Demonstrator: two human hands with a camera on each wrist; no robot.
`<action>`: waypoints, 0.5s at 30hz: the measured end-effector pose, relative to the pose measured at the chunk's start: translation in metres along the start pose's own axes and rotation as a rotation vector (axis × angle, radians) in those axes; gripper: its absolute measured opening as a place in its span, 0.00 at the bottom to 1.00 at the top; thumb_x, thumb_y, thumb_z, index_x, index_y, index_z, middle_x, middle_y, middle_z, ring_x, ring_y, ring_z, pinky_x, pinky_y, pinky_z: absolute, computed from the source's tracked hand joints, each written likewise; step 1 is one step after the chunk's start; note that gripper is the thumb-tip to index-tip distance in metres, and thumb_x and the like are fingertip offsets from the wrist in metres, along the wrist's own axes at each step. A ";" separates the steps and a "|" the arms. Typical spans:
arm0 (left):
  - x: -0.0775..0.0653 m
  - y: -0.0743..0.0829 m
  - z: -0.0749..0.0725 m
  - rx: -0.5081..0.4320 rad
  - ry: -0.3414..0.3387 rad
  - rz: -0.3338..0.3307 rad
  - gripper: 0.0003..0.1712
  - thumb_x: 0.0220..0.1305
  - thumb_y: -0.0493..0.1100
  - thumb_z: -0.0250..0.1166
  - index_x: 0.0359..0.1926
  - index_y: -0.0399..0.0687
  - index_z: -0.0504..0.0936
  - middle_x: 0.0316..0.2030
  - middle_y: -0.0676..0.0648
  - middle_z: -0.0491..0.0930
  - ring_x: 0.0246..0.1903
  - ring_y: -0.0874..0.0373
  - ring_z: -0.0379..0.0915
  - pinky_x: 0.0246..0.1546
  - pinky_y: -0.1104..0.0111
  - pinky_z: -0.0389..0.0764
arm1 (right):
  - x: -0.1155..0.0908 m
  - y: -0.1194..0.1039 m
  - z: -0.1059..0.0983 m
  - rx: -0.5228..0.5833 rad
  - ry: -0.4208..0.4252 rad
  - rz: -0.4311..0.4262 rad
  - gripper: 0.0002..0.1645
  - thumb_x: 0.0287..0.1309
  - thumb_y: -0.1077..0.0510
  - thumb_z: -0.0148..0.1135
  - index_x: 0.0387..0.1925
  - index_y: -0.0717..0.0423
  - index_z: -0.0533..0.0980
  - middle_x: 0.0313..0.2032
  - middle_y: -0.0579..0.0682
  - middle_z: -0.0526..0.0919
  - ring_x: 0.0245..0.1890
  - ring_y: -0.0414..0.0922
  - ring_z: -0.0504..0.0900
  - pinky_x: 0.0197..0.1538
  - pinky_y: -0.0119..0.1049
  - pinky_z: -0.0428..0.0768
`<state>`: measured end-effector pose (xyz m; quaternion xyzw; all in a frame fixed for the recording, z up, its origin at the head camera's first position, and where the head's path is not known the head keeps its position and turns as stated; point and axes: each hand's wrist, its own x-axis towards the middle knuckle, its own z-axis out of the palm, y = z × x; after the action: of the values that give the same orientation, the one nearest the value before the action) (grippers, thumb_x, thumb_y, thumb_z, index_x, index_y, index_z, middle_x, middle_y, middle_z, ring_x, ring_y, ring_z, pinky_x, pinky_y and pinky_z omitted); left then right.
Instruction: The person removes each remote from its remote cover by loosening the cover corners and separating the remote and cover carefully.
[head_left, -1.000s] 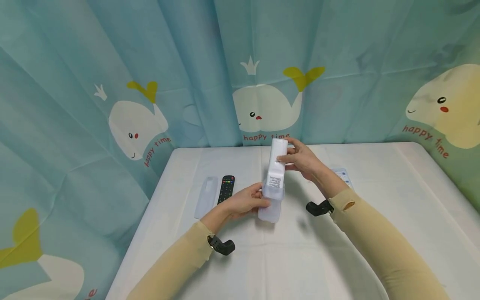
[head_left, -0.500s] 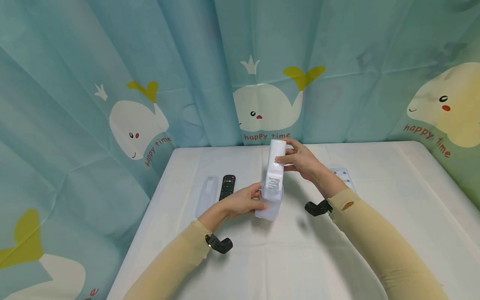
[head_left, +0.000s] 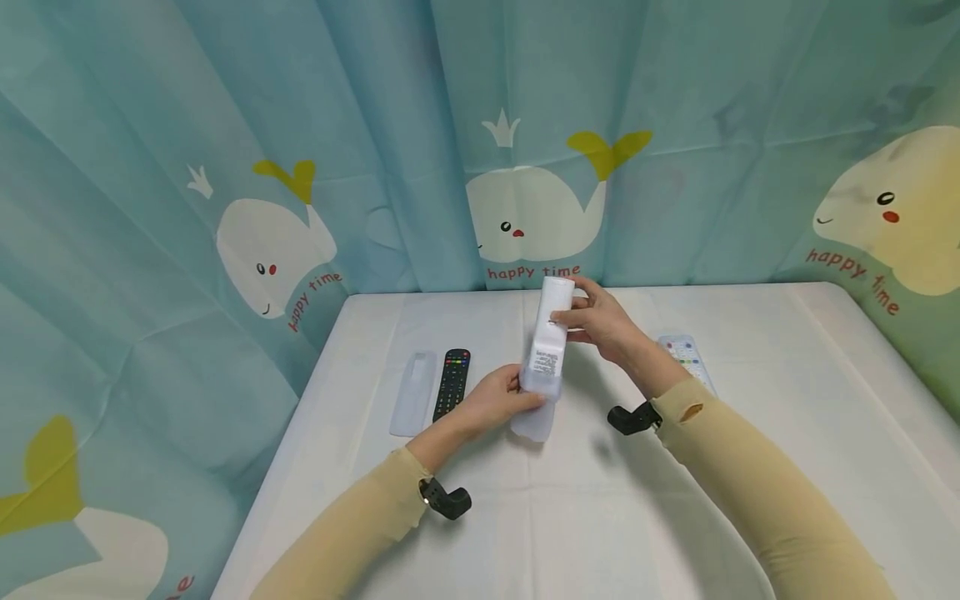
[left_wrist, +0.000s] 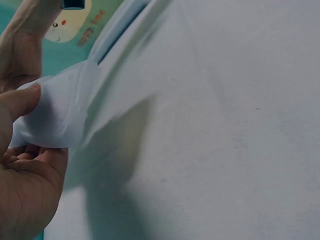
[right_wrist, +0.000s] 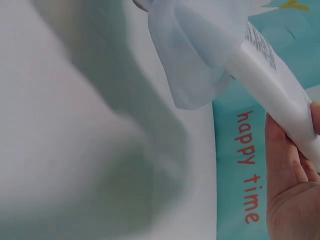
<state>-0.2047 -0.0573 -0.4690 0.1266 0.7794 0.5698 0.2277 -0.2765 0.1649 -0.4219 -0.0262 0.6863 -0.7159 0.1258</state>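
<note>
White remote partly inside a translucent cover, held in two hands over the tabletop.
I see the remote's lower end within the cover, its printed label showing near the mouth and its upper end bare; the cover's slack tail extends below it. The left hand pinches the cover at the remote's lower end; the right hand has its fingers gripping the bare upper part. To the remote's left lies a black remote, and farther left a second cover, flat. To its right, a pale remote with coloured buttons is partly hidden from me by the right forearm. Behind it hangs a whale-print curtain. Cloudy material keeps me from judging the insertion depth.
</note>
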 end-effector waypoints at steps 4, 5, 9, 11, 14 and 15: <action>0.001 -0.003 0.002 0.021 0.042 -0.019 0.30 0.67 0.49 0.71 0.63 0.38 0.75 0.51 0.44 0.83 0.50 0.52 0.81 0.54 0.56 0.81 | 0.001 0.002 0.002 0.004 -0.009 -0.003 0.48 0.66 0.68 0.64 0.80 0.51 0.51 0.64 0.65 0.72 0.49 0.49 0.80 0.46 0.41 0.84; 0.002 -0.003 0.003 0.024 0.053 -0.024 0.30 0.67 0.50 0.71 0.62 0.38 0.76 0.50 0.45 0.84 0.49 0.53 0.81 0.53 0.56 0.81 | 0.001 0.002 0.003 0.004 -0.009 -0.002 0.48 0.66 0.68 0.63 0.80 0.51 0.50 0.64 0.65 0.72 0.50 0.50 0.80 0.46 0.41 0.84; 0.003 -0.005 0.007 0.006 0.089 -0.032 0.29 0.68 0.52 0.70 0.61 0.38 0.75 0.49 0.44 0.83 0.48 0.52 0.81 0.52 0.55 0.82 | 0.002 0.003 0.007 0.005 -0.005 0.001 0.49 0.67 0.68 0.63 0.80 0.50 0.49 0.65 0.65 0.71 0.50 0.49 0.80 0.47 0.40 0.84; 0.003 -0.006 0.009 -0.016 0.103 -0.029 0.29 0.69 0.51 0.69 0.61 0.38 0.74 0.49 0.44 0.82 0.48 0.51 0.81 0.51 0.55 0.82 | 0.002 0.003 0.009 0.011 -0.001 0.001 0.49 0.67 0.68 0.63 0.81 0.50 0.49 0.65 0.65 0.72 0.50 0.49 0.80 0.47 0.40 0.84; 0.004 -0.009 0.011 -0.067 0.102 -0.025 0.28 0.70 0.49 0.69 0.61 0.37 0.71 0.50 0.42 0.82 0.49 0.51 0.80 0.51 0.55 0.82 | 0.002 0.003 0.010 0.015 0.004 -0.004 0.48 0.67 0.68 0.63 0.80 0.50 0.50 0.64 0.64 0.73 0.50 0.49 0.80 0.46 0.39 0.84; 0.004 -0.010 0.012 -0.089 0.094 -0.027 0.28 0.70 0.48 0.69 0.62 0.38 0.70 0.51 0.42 0.82 0.50 0.51 0.80 0.52 0.56 0.82 | 0.002 0.003 0.010 0.012 0.004 -0.004 0.48 0.67 0.68 0.63 0.80 0.50 0.51 0.64 0.64 0.73 0.50 0.49 0.80 0.46 0.39 0.84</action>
<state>-0.2014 -0.0492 -0.4818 0.0790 0.7649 0.6060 0.2037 -0.2757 0.1546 -0.4248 -0.0254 0.6820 -0.7204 0.1231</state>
